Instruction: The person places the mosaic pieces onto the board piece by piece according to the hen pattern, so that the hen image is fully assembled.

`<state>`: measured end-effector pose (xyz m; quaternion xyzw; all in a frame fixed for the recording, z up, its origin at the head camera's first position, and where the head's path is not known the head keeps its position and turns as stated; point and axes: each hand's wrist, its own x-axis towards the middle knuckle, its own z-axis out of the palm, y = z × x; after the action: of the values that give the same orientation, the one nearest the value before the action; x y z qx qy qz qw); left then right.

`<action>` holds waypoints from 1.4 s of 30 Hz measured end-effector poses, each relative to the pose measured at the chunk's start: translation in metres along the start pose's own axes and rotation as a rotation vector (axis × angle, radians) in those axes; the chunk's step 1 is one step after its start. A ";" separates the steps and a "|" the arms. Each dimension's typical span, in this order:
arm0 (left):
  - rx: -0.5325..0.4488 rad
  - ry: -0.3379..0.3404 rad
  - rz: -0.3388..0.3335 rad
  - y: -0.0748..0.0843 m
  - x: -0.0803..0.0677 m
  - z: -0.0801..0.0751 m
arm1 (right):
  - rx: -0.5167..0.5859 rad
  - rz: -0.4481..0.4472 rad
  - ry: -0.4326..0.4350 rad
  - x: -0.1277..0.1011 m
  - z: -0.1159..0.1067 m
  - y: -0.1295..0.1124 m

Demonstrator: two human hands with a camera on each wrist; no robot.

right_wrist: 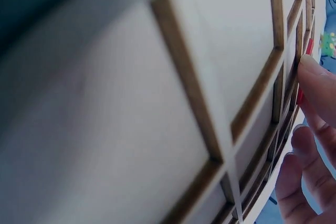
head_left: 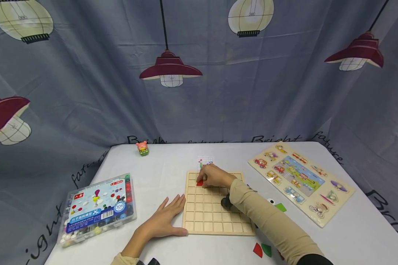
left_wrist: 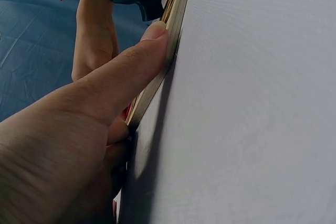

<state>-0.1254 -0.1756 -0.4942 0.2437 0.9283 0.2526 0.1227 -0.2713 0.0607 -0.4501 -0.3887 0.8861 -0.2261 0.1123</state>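
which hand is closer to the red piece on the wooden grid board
Right. The right hand rests on the red piece in a cell near the far-left corner of the grid board. The left hand lies flat on the table, against the board's near-left edge, well short of it.

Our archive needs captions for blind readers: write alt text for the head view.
A right hand places a red piece on a wooden grid board while the left hand lies flat, steadying its edge, on a white table.

A staged play corner: a lamp-printed curtain point(head_left: 96, 92) backs a cloth-covered table point(head_left: 172, 162) holding children's puzzles point(head_left: 300, 182).
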 end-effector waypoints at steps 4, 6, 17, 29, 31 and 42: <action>0.003 0.004 0.004 0.001 0.000 0.000 | 0.011 0.004 -0.003 0.000 0.000 0.001; 0.005 0.004 0.004 0.002 0.000 0.000 | 0.021 0.012 -0.004 -0.002 -0.001 0.002; -0.001 -0.006 0.003 0.006 0.001 -0.004 | 0.068 0.038 0.060 -0.040 -0.020 0.007; -0.006 -0.007 0.005 0.006 0.000 -0.003 | 0.105 0.092 0.152 -0.117 -0.048 0.032; -0.007 -0.007 0.003 0.005 0.000 -0.003 | 0.115 0.124 0.177 -0.131 -0.050 0.037; -0.015 -0.001 -0.004 0.000 -0.002 0.001 | 0.104 0.325 0.212 -0.189 -0.050 0.066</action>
<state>-0.1237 -0.1758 -0.4944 0.2410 0.9268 0.2593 0.1256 -0.2047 0.2551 -0.4341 -0.2082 0.9312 -0.2901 0.0733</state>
